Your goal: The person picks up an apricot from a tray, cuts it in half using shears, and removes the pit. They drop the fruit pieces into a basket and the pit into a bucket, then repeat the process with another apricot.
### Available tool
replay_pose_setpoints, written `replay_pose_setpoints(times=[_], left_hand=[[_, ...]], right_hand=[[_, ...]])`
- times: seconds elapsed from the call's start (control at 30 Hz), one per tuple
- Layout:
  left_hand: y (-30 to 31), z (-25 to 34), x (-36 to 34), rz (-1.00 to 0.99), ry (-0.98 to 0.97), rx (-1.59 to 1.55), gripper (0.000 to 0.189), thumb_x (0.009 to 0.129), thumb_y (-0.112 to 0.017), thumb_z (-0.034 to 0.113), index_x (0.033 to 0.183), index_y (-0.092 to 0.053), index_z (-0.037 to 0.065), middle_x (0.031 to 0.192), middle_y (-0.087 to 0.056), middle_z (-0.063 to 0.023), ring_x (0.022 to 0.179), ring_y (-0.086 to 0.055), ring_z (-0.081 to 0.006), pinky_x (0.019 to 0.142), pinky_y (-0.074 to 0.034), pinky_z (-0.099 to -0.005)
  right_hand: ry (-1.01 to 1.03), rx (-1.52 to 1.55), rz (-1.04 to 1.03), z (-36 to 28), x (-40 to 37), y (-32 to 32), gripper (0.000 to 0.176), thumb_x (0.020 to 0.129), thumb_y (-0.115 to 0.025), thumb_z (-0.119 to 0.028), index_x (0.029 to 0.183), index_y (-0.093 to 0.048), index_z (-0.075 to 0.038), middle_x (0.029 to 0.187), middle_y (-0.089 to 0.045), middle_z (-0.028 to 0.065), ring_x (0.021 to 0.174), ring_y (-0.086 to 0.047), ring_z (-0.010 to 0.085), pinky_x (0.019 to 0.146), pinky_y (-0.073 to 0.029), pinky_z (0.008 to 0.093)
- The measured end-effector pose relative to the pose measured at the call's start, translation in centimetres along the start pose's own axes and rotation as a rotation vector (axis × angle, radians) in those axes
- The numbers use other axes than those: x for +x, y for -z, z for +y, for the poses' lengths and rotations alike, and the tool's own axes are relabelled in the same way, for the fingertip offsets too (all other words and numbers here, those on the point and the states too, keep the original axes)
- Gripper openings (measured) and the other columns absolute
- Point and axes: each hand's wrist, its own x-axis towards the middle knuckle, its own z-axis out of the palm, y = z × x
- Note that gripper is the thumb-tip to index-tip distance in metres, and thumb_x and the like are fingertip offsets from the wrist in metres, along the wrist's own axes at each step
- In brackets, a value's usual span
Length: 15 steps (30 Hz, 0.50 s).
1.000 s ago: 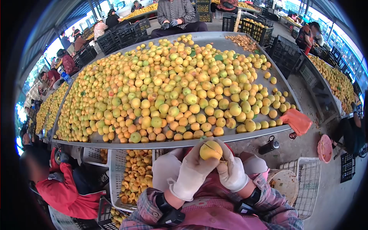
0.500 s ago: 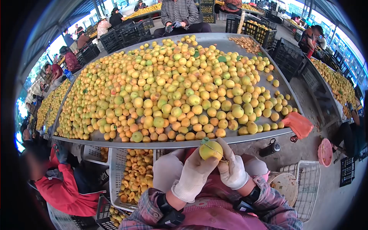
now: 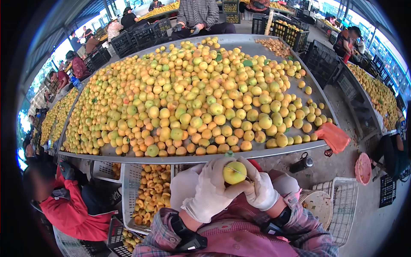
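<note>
A yellow-green fruit (image 3: 234,172) is held between my two white-gloved hands, just in front of the table's near edge. My left hand (image 3: 210,190) wraps round its left side and underside. My right hand (image 3: 259,188) presses at its right side, fingers bent together. A thin line, perhaps a wire or blade, crosses the fruit's face towards the right fingers; what holds it is too small to tell. Beyond the hands, a metal-edged table (image 3: 201,159) bears a large heap of yellow and orange fruits (image 3: 184,98).
Below the table at left stand a white crate of split fruits (image 3: 128,201) and a red-sleeved person (image 3: 77,210). At right are a black bottle (image 3: 302,163), an orange bag (image 3: 333,137), a pink basket (image 3: 363,169), a bucket (image 3: 317,208) and a white crate (image 3: 343,210).
My hands have turned the fruit and closed more tightly round it; my left hand now covers more of its left side. Across the table, another person's gloved hands have moved apart.
</note>
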Motion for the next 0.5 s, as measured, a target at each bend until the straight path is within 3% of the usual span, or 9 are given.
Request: replay_pose_setpoints(times=[0.07,0.1,0.13,0.2,0.27,0.3,0.4,0.5], left_hand=[[0.1,-0.1,0.4,0.077,-0.226,0.305,0.065,0.076,-0.078,0.044,0.121,-0.053,0.004,0.112,-0.058,-0.017,0.097,-0.06,-0.0394,0.083,-0.05,-0.0471],[0.0,-0.3,0.5,0.077,-0.227,0.303,0.065,0.076,-0.078,0.044,0.121,-0.053,0.004,0.112,-0.058,-0.017,0.097,-0.06,-0.0394,0.083,-0.05,-0.0471],[0.0,-0.4,0.6,0.073,-0.214,0.281,0.066,0.075,-0.079,0.045,0.12,-0.053,0.005,0.11,-0.059,-0.0169,0.096,-0.06,-0.039,0.082,-0.05,-0.0469],[0.0,-0.3,0.5,0.068,-0.198,0.26,0.067,0.074,-0.079,0.046,0.119,-0.053,0.005,0.107,-0.06,-0.0167,0.095,-0.061,-0.0386,0.081,-0.05,-0.0468],[0.0,0.5,0.5,0.059,0.028,0.067,0.066,0.071,-0.081,0.047,0.114,-0.055,0.005,0.099,-0.062,-0.0159,0.09,-0.063,-0.0371,0.076,-0.052,-0.0454],[-0.1,0.6,0.5,0.059,0.028,0.068,0.066,0.071,-0.081,0.047,0.114,-0.055,0.005,0.099,-0.062,-0.0159,0.09,-0.063,-0.0371,0.076,-0.052,-0.0454],[0.0,0.8,0.4,0.099,0.118,0.139,0.065,0.068,-0.083,0.048,0.109,-0.056,0.005,0.094,-0.064,-0.0148,0.086,-0.064,-0.0359,0.072,-0.053,-0.0438],[0.9,1.1,0.6,-0.017,0.039,0.164,0.061,0.069,-0.083,0.047,0.104,-0.057,0.005,0.097,-0.063,-0.0141,0.086,-0.064,-0.0353,0.071,-0.053,-0.0432]], right_hand=[[-0.02,0.0,0.011,0.0,-0.2,-0.2,0.062,0.099,-0.051,-0.032,0.141,-0.031,0.008,0.129,-0.056,0.0257,0.067,-0.064,0.0384,0.057,-0.052,0.0432],[-0.031,0.001,0.022,0.1,-0.1,-0.2,0.062,0.099,-0.051,-0.033,0.142,-0.031,0.007,0.125,-0.058,0.0257,0.066,-0.064,0.0387,0.057,-0.052,0.0432],[-0.03,-0.001,0.022,-0.1,0.1,-0.1,0.062,0.099,-0.051,-0.033,0.142,-0.031,0.007,0.125,-0.058,0.0257,0.066,-0.064,0.0387,0.057,-0.052,0.0432],[-0.125,0.052,-0.009,-0.7,0.5,0.1,0.062,0.099,-0.051,-0.033,0.144,-0.032,0.005,0.11,-0.064,0.0242,0.067,-0.064,0.0388,0.058,-0.051,0.0434],[-0.136,0.047,-0.01,-0.8,0.4,-0.2,0.062,0.099,-0.051,-0.033,0.144,-0.032,0.004,0.104,-0.065,0.0228,0.068,-0.064,0.0388,0.059,-0.051,0.0435],[-0.147,0.041,-0.013,-0.9,0.3,-0.4,0.061,0.099,-0.051,-0.033,0.145,-0.032,0.004,0.098,-0.066,0.0215,0.069,-0.064,0.0388,0.059,-0.051,0.0435],[-0.12,0.063,0.014,-0.9,0.3,-0.8,0.062,0.099,-0.051,-0.035,0.145,-0.032,0.003,0.1,-0.066,0.0207,0.07,-0.065,0.0388,0.06,-0.051,0.0431],[-0.126,0.106,-0.058,-0.8,0.3,-0.1,0.063,0.099,-0.05,-0.035,0.145,-0.032,0.004,0.102,-0.066,0.0206,0.071,-0.065,0.0388,0.06,-0.052,0.0425]])
